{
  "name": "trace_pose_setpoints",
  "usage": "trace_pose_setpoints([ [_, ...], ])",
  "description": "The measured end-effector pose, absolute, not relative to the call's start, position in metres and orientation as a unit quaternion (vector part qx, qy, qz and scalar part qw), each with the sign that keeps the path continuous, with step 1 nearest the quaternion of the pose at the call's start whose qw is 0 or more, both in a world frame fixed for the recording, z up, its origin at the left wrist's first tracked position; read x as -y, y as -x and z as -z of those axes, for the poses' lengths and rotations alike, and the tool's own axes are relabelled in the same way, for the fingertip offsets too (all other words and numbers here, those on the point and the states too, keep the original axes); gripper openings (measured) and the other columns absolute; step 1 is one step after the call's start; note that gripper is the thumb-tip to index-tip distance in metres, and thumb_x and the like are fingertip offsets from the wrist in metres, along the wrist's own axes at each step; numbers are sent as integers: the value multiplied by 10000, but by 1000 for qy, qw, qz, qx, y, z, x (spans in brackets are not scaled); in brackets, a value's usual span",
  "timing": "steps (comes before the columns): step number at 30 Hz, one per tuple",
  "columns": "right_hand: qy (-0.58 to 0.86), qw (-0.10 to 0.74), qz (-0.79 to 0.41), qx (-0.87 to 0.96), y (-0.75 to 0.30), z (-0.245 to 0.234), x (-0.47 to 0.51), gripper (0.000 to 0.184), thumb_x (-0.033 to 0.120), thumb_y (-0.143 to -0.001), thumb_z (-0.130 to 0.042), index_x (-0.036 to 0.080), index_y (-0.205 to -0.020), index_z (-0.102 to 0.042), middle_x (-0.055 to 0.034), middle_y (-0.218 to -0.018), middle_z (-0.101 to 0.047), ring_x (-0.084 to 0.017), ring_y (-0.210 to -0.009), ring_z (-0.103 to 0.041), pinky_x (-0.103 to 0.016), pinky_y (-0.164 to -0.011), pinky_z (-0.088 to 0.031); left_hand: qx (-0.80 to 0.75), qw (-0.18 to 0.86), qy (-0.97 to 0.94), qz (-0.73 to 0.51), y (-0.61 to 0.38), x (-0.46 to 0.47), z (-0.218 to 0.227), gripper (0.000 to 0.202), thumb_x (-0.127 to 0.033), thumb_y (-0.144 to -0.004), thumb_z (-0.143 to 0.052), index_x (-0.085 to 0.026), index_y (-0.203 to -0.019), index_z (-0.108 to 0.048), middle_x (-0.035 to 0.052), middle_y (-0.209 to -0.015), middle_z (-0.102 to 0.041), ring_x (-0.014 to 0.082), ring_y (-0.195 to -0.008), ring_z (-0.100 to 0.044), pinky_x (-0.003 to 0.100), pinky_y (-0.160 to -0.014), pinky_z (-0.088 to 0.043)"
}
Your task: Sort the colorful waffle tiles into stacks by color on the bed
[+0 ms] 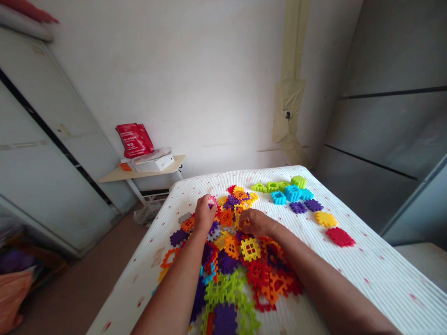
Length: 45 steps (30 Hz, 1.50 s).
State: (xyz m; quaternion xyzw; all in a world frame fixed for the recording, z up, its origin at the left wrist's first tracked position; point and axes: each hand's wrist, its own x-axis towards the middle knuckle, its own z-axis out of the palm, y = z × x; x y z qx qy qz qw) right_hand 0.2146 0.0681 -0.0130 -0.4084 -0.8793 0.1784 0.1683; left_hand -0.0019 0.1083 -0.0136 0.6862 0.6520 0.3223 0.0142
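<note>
A heap of colourful plastic interlocking tiles (228, 286) with toothed edges is spread over the bed, some solid and some with window cut-outs. My left hand (205, 213) is at the heap's far left side, thumb and fingers closed on a red interlocking tile (213, 201). Across from it, my right hand (255, 222) reaches down into the heap with its fingers curled. What those fingers grip is hidden behind the hand. Just below lies a yellow window tile (250, 250), and between my hands is an orange tile (226, 217).
Sorted groups sit at the right: green tiles (298, 181), blue tiles (292, 192), purple tiles (298, 207), a yellow tile (326, 219) and a red tile (340, 237). A small side table (118, 174) with a red bag (134, 141) stands beyond the bed's left edge.
</note>
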Motion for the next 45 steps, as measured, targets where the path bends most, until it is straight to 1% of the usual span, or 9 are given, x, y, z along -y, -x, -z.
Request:
trace_pose_setpoints([
  [7, 402, 178, -190, 878, -214, 9, -66, 137, 135, -742, -581, 168, -810, -696, -32, -871, -673, -132, -779, -594, -206, -688, -426, -641, 49, -706, -296, 9, -119, 5, 436, -245, -884, -360, -196, -1307, -458, 62, -1244, -589, 158, -1141, -538, 281, -966, -408],
  [12, 411, 177, -200, 872, -216, 8, -66, 160, 143, -739, -592, 161, -859, -696, -44, -919, -678, -138, -790, -599, -212, -691, -427, -651, 46, -717, -245, 37, -113, -23, 369, -163, -819, -399, -172, -1107, -629, 70, -1168, -640, 179, -1129, -551, 279, -988, -379],
  [17, 423, 164, -209, 866, -218, 4, -65, 191, 159, -745, -569, 164, -883, -701, -47, -904, -690, -142, -764, -601, -217, -669, -423, -672, 38, -706, -221, 84, -70, -37, 347, -207, -813, -389, -201, -1024, -665, 51, -1074, -680, 188, -1040, -596, 286, -919, -419],
  [21, 409, 167, -226, 868, -219, 1, -65, 186, 149, -741, -552, 170, -852, -700, -34, -869, -691, -138, -742, -592, -217, -660, -422, -662, 48, -716, -216, 120, -6, -26, 300, -310, -799, -423, -223, -927, -680, 30, -979, -699, 188, -949, -618, 291, -861, -455],
  [25, 365, 159, -260, 880, -209, -16, -49, 200, 131, -733, -549, 193, -846, -702, -3, -810, -688, -125, -686, -588, -216, -626, -417, -655, 43, -711, -250, 145, 56, 4, 288, -396, -799, -447, -250, -890, -678, 40, -970, -688, 209, -971, -602, 350, -928, -435],
  [29, 231, 172, -255, 923, -180, -41, -10, 214, 145, -774, -546, 234, -895, -698, -6, -904, -686, -139, -838, -601, -252, -769, -430, -691, 72, -648, -313, 151, 92, 35, 359, -450, -782, -474, -260, -1036, -643, 50, -1116, -643, 217, -1056, -583, 359, -917, -464],
  [32, 150, 137, -170, 964, -152, -42, 19, 224, 120, -777, -536, 239, -894, -684, -23, -921, -675, -163, -950, -564, -290, -855, -398, -701, 86, -629, -324, 140, 101, 48, 443, -449, -780, -475, -221, -1135, -609, 81, -1183, -616, 240, -1105, -565, 393, -950, -448],
  [38, 257, 84, 21, 963, -124, -8, 33, 153, 257, -767, -593, 179, -886, -651, -109, -974, -627, -240, -934, -515, -367, -791, -409, -670, 123, -653, -331, 104, 93, 49, 468, -423, -782, -501, -202, -1186, -585, 97, -1219, -596, 242, -1157, -523, 410, -1003, -393],
  [45, 319, 121, 47, 939, -131, 4, 11, 159, 191, -870, -482, 169, -854, -639, -107, -968, -617, -224, -901, -528, -328, -743, -429, -670, 221, -597, -381, 80, 79, 45, 581, -376, -725, -584, -199, -1272, -499, 103, -1192, -589, 239, -1118, -547, 402, -957, -418],
])
